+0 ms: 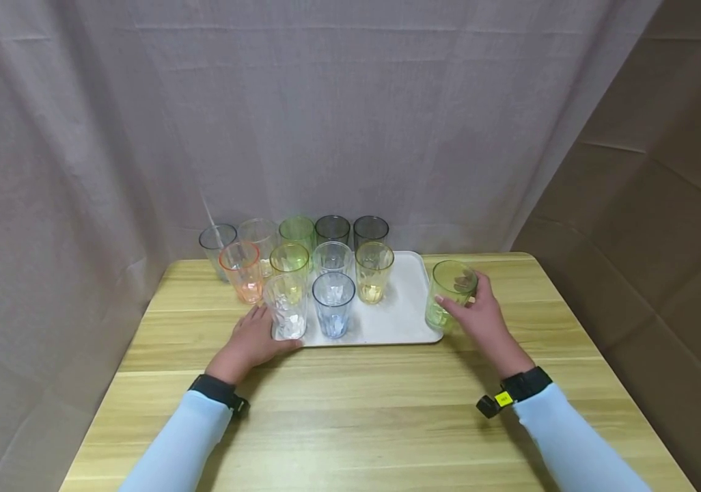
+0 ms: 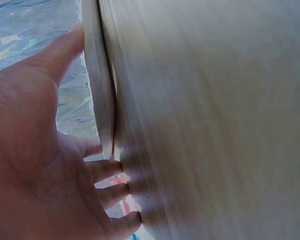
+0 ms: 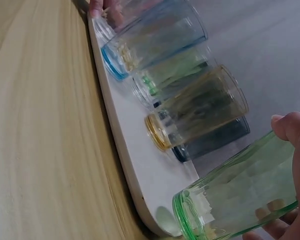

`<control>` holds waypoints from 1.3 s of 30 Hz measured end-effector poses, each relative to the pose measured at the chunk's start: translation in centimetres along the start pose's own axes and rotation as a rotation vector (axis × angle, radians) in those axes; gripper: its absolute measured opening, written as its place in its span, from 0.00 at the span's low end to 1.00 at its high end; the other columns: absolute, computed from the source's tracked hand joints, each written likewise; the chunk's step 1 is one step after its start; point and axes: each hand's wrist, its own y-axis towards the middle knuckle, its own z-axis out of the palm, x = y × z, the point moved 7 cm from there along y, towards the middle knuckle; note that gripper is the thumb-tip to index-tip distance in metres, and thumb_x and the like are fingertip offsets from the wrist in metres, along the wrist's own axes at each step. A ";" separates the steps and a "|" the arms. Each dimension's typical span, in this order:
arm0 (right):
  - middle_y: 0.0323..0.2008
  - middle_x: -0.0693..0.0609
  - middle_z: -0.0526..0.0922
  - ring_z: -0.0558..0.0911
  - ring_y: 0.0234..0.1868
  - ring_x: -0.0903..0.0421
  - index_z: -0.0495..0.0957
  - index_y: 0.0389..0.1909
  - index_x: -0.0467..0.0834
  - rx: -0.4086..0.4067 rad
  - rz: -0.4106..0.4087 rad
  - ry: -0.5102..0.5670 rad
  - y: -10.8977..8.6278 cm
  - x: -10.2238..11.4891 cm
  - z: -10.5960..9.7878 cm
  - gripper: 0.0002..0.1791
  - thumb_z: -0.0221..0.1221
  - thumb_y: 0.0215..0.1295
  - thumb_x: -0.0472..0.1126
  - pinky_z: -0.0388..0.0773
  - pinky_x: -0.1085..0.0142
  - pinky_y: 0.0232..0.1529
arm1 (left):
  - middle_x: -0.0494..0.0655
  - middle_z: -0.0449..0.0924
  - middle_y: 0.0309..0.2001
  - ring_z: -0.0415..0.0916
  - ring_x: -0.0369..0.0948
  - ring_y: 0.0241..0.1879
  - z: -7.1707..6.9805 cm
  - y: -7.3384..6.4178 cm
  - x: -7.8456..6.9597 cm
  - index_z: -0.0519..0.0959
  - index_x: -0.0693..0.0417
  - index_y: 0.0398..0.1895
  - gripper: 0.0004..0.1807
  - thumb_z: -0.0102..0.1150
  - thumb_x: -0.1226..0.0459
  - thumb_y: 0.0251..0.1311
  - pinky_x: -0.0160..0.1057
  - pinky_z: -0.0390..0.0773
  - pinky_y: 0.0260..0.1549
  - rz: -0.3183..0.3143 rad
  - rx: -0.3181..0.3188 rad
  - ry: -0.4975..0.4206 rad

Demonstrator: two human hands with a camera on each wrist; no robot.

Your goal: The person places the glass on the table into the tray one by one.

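Note:
My right hand grips a green glass around its side, thumb on the near face and fingers behind. The glass is tilted slightly over the right front corner of a white tray, its base close to the tray. At the opposite front corner, my left hand rests with extended fingers beside the tray's edge and the thumb along its front rim. Right beside that hand stands a clear glass. A blue glass is to its right, with a yellow glass farther back.
More tumblers stand behind, among them an orange-rimmed glass, an olive-rimmed glass and a grey glass. A grey curtain hangs at the table's back edge. The wooden table extends in front of the tray.

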 end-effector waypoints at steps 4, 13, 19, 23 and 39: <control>0.72 0.36 0.65 0.61 0.75 0.41 0.49 0.80 0.40 0.012 -0.022 0.010 -0.2 0.4 1.2 0.57 0.72 0.61 0.57 0.62 0.38 0.72 | 0.67 0.52 0.80 0.44 0.63 0.78 0.0 -0.1 0.0 0.56 0.66 0.81 0.65 0.66 0.30 0.53 0.67 0.49 0.74 -0.003 0.005 -0.001; 0.68 0.39 0.69 0.67 0.70 0.44 0.54 0.77 0.41 0.108 -0.081 0.050 -1.0 2.9 6.8 0.53 0.74 0.60 0.54 0.66 0.41 0.71 | 0.66 0.51 0.80 0.43 0.62 0.78 0.1 -0.2 -0.1 0.54 0.65 0.82 0.66 0.64 0.29 0.53 0.67 0.48 0.74 -0.008 0.018 0.000; 0.64 0.43 0.72 0.70 0.66 0.47 0.57 0.76 0.43 0.143 -0.116 0.036 -1.3 4.4 9.5 0.51 0.75 0.59 0.54 0.71 0.43 0.67 | 0.66 0.51 0.80 0.43 0.62 0.78 0.2 -0.1 0.0 0.54 0.66 0.82 0.67 0.64 0.28 0.53 0.66 0.49 0.74 -0.004 0.019 0.014; 0.64 0.44 0.71 0.70 0.66 0.48 0.58 0.75 0.44 0.151 -0.140 0.037 -1.3 5.1 10.5 0.51 0.75 0.58 0.55 0.72 0.44 0.66 | 0.67 0.51 0.80 0.43 0.62 0.78 0.1 -0.1 -0.1 0.54 0.66 0.82 0.67 0.64 0.28 0.53 0.66 0.48 0.75 -0.006 0.024 0.011; 0.70 0.44 0.67 0.67 0.70 0.48 0.58 0.76 0.43 0.201 -0.110 0.037 -1.4 4.6 12.1 0.54 0.76 0.55 0.56 0.70 0.44 0.68 | 0.65 0.51 0.81 0.43 0.62 0.79 0.3 0.2 0.1 0.54 0.64 0.82 0.67 0.63 0.27 0.52 0.66 0.48 0.75 -0.001 0.014 0.030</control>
